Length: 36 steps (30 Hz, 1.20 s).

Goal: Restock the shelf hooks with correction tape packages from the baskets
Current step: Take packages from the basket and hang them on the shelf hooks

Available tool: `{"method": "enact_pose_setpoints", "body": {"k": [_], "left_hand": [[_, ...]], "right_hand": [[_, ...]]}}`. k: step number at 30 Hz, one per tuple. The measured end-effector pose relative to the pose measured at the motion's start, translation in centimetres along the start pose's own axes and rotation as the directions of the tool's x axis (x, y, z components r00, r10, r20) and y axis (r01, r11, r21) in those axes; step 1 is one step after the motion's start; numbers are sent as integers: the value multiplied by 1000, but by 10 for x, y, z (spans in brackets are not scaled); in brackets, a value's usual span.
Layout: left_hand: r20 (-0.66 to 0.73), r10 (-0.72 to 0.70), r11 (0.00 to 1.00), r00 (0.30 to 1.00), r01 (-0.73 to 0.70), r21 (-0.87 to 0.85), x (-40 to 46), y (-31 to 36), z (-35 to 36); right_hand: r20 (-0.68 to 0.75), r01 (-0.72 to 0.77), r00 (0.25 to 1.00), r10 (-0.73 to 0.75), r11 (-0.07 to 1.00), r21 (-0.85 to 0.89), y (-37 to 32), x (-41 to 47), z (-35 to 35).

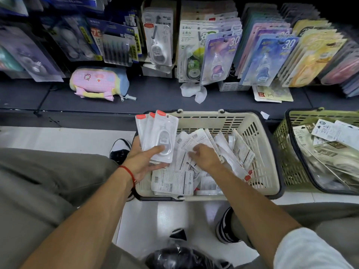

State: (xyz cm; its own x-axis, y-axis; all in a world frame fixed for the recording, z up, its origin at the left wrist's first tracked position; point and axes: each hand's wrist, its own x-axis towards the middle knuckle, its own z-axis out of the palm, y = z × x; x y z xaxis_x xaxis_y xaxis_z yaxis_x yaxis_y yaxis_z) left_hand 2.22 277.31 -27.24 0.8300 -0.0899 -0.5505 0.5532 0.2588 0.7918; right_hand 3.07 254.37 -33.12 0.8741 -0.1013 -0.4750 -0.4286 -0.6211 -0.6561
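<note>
The packs point(158, 135) being gathered are a small fan of white, red-topped correction tape cards, held upright over the left rim of the cream basket point(260, 152). The left hand point(144, 161) clamps that fan, thumb across the front blister. The right hand point(204, 157) is down among the loose packs point(174, 181) in the basket, fingers curled into the pile; whether it has pinched one I cannot tell.

By my reckoning this is the collecting step: building a handful before hanging. Next it calls for lifting one more pack, turning it face up with the red end uppermost to match the others, then carrying the bunch up to the hook point(159, 43) where the same white red-topped pack hangs.

As for writing, most is too blurred. The loose packs lie back-side up, showing barcodes and fine print. On the shelf, the purple card point(219, 59) and the blue card point(270, 59) each show a big "30". In the green basket point(281, 152) to the right, packs point(328, 148) bear "15"
</note>
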Motion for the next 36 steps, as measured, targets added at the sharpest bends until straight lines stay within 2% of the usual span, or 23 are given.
{"method": "enact_pose_setpoints", "body": {"k": [1, 3, 5, 7, 9, 13, 16, 18, 21, 23, 28, 32, 36], "left_hand": [[-6, 9, 1000, 1000, -9, -7, 1, 1, -3], [-5, 30, 1000, 1000, -30, -2, 1, 2, -5], [-14, 56, 998, 998, -56, 5, 3, 4, -6], [-23, 84, 996, 996, -84, 10, 4, 6, -7], [-35, 114, 993, 993, -113, 28, 6, 9, -6], [-39, 198, 974, 979, -193, 116, 6, 9, 5], [22, 253, 946, 967, -252, 206, 6, 2, 18], [64, 257, 934, 964, -265, 241, 6, -3, 23], [84, 224, 944, 971, -238, 229, 5, -5, 22], [101, 192, 958, 976, -208, 197, 4, -4, 17], [216, 32, 987, 976, -65, 148, -1, -10, 15], [206, -2, 997, 979, -14, 77, 0, -21, 16], [201, -18, 999, 979, 12, 33, 2, -26, 17]], "right_hand": [[42, -1, 999, 5, 997, -81, 6, -1, 6], [43, 10, 999, -8, 998, -65, 9, -3, 15], [13, 45, 999, -45, 999, 2, 6, -3, 14], [17, 65, 997, -69, 983, 170, 1, -1, 4], [-47, 97, 995, -87, 955, 279, -3, -1, -17], [-218, 230, 960, -176, 940, 252, -11, -6, -66], [-225, 251, 955, -192, 929, 272, -22, -12, -83], [-175, 236, 968, -183, 900, 367, -32, -18, -86], [8, 189, 971, -239, 785, 590, -41, -30, -96], [73, 173, 960, -272, 775, 608, -42, -33, -101], [-64, 181, 982, -176, 805, 565, -38, -19, -82], [-72, 102, 995, -73, 718, 689, -35, -8, -53], [-63, 68, 997, -32, 674, 736, -40, -4, -33]]}}
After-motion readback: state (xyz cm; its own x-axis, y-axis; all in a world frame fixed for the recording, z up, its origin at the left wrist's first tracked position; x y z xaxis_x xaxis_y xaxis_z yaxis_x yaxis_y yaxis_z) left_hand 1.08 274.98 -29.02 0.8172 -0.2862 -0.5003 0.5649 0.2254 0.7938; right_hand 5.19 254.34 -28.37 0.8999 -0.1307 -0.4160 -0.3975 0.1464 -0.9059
